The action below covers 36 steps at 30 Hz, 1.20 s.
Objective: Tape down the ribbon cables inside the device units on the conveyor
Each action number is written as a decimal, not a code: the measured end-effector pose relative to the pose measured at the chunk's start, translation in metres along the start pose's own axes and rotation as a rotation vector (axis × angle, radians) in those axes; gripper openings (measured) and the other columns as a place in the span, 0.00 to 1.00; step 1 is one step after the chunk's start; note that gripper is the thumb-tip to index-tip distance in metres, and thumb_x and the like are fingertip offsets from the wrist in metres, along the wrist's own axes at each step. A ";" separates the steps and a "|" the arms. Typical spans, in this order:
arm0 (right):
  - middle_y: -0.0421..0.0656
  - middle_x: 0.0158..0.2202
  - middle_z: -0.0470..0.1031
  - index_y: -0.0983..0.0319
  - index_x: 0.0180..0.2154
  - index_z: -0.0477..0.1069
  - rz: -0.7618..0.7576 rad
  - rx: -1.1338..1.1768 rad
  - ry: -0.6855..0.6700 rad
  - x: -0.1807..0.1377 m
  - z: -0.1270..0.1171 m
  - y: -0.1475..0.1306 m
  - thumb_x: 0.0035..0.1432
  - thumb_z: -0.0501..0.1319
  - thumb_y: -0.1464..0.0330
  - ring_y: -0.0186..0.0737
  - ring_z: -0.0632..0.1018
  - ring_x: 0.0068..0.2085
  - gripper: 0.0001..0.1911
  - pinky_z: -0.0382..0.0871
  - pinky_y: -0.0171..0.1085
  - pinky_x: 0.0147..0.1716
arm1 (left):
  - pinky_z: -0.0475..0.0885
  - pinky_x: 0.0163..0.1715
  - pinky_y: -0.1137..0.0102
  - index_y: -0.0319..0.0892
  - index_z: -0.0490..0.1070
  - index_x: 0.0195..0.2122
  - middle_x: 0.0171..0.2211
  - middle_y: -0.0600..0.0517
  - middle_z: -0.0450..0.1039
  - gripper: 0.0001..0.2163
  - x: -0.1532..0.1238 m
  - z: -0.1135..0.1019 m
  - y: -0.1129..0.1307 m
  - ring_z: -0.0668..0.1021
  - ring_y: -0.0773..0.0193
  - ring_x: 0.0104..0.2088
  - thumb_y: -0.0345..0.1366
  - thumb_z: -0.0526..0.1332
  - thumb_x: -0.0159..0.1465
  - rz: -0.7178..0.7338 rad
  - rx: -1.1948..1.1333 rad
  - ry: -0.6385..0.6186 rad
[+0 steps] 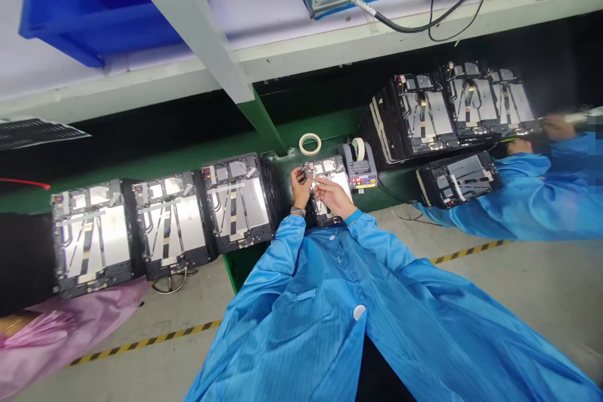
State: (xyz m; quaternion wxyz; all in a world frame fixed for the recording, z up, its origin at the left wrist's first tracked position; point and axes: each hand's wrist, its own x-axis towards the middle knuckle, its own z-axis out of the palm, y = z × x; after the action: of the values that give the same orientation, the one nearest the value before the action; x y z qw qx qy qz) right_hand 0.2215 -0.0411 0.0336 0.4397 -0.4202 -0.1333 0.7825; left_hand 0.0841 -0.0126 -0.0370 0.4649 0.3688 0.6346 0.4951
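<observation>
In front of my body lies an opened tablet-like device (332, 169), its silver inner plate and dark frame showing. At its upper left edge is my left hand (300, 190), fingers bent and closed together. My right hand (335, 198) reaches across the plate, thumb and fingers pinched close to the left fingertips. Whatever lies between the fingertips is too small to make out. Just right of the device stands a grey tape dispenser (362, 168) with a cream tape roll (359, 149). Behind the device lies a loose ring of tape (309, 144).
Stacks of similar devices (235, 201) stand on my left, and more stacks (426, 113) on the right. A co-worker's blue sleeve (541, 191) reaches in at right, a pink sleeve (80, 320) at lower left. A shelf post (188, 12) slants down overhead, beside a blue bin (108, 25).
</observation>
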 end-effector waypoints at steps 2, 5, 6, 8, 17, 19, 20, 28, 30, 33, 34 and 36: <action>0.43 0.33 0.80 0.63 0.49 0.76 0.041 0.051 -0.001 0.005 0.000 0.002 0.53 0.70 0.71 0.37 0.77 0.32 0.20 0.68 0.36 0.32 | 0.76 0.55 0.59 0.48 0.68 0.57 0.59 0.45 0.73 0.22 -0.001 -0.001 0.002 0.79 0.56 0.54 0.38 0.70 0.63 0.014 -0.006 -0.019; 0.42 0.32 0.80 0.64 0.47 0.77 0.078 0.056 -0.010 0.015 -0.002 -0.002 0.55 0.68 0.73 0.37 0.77 0.31 0.16 0.69 0.35 0.31 | 0.76 0.57 0.59 0.49 0.68 0.58 0.62 0.45 0.70 0.23 -0.002 -0.002 0.006 0.78 0.56 0.56 0.36 0.69 0.63 0.022 0.014 -0.033; 0.42 0.32 0.81 0.64 0.47 0.77 0.084 0.055 -0.020 0.018 -0.003 -0.004 0.56 0.67 0.73 0.36 0.77 0.31 0.14 0.69 0.35 0.31 | 0.76 0.57 0.59 0.49 0.68 0.59 0.63 0.45 0.69 0.23 -0.002 -0.002 0.007 0.78 0.55 0.57 0.35 0.69 0.63 0.027 0.031 -0.032; 0.42 0.32 0.81 0.63 0.46 0.77 0.092 0.055 -0.035 0.021 -0.003 -0.009 0.59 0.64 0.73 0.36 0.77 0.31 0.12 0.69 0.35 0.32 | 0.75 0.58 0.59 0.49 0.69 0.59 0.64 0.44 0.67 0.23 -0.002 -0.002 0.009 0.77 0.54 0.58 0.34 0.68 0.64 0.040 0.074 -0.026; 0.44 0.31 0.81 0.63 0.40 0.77 0.206 0.049 0.068 0.027 0.002 -0.022 0.65 0.57 0.72 0.37 0.76 0.29 0.09 0.70 0.36 0.32 | 0.74 0.61 0.59 0.50 0.72 0.59 0.69 0.43 0.57 0.21 -0.003 -0.003 0.016 0.73 0.53 0.64 0.30 0.66 0.65 0.111 0.200 -0.049; 0.45 0.31 0.81 0.63 0.39 0.77 0.229 0.060 0.090 0.029 0.002 -0.024 0.66 0.56 0.72 0.38 0.76 0.29 0.10 0.70 0.36 0.31 | 0.73 0.62 0.58 0.49 0.73 0.57 0.69 0.43 0.56 0.19 -0.003 -0.004 0.017 0.68 0.51 0.69 0.30 0.65 0.65 0.125 0.219 -0.064; 0.45 0.31 0.81 0.64 0.39 0.77 0.241 0.067 0.094 0.030 0.001 -0.025 0.66 0.56 0.72 0.38 0.76 0.29 0.10 0.70 0.36 0.31 | 0.73 0.62 0.58 0.49 0.74 0.57 0.70 0.43 0.56 0.18 -0.003 -0.004 0.017 0.66 0.50 0.70 0.30 0.65 0.65 0.132 0.227 -0.072; 0.47 0.31 0.82 0.65 0.40 0.76 0.285 0.086 0.103 0.034 0.001 -0.030 0.71 0.53 0.69 0.39 0.77 0.29 0.13 0.70 0.36 0.30 | 0.65 0.70 0.56 0.48 0.77 0.51 0.69 0.43 0.56 0.11 0.001 -0.006 0.017 0.63 0.51 0.73 0.32 0.64 0.68 0.199 0.250 -0.129; 0.47 0.31 0.82 0.64 0.39 0.75 0.287 0.087 0.117 0.034 0.002 -0.030 0.71 0.53 0.69 0.39 0.77 0.28 0.13 0.70 0.37 0.30 | 0.64 0.70 0.56 0.47 0.77 0.50 0.69 0.43 0.56 0.10 0.001 -0.007 0.017 0.64 0.51 0.72 0.33 0.63 0.69 0.210 0.260 -0.136; 0.47 0.30 0.81 0.64 0.39 0.75 0.289 0.092 0.132 0.035 0.005 -0.030 0.72 0.52 0.67 0.39 0.76 0.28 0.14 0.69 0.36 0.30 | 0.63 0.71 0.55 0.45 0.78 0.47 0.69 0.42 0.58 0.07 0.001 -0.007 0.018 0.69 0.51 0.68 0.34 0.63 0.69 0.229 0.256 -0.147; 0.46 0.30 0.81 0.63 0.39 0.75 0.290 0.089 0.134 0.035 0.006 -0.030 0.72 0.52 0.67 0.39 0.76 0.28 0.14 0.69 0.36 0.30 | 0.63 0.71 0.55 0.44 0.79 0.46 0.69 0.42 0.57 0.07 0.001 -0.007 0.018 0.71 0.51 0.66 0.34 0.63 0.69 0.235 0.253 -0.148; 0.46 0.30 0.81 0.63 0.39 0.74 0.294 0.076 0.138 0.035 0.007 -0.031 0.72 0.52 0.67 0.39 0.76 0.28 0.14 0.69 0.36 0.30 | 0.63 0.71 0.53 0.44 0.80 0.45 0.69 0.42 0.57 0.07 0.001 -0.007 0.019 0.74 0.52 0.62 0.34 0.63 0.69 0.237 0.255 -0.143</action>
State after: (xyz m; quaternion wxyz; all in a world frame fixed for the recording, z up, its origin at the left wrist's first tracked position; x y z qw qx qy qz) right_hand 0.2251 0.0055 0.0366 0.3441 -0.4709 -0.0102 0.8122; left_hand 0.0773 -0.0087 -0.0182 0.3967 0.5311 0.6098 0.4344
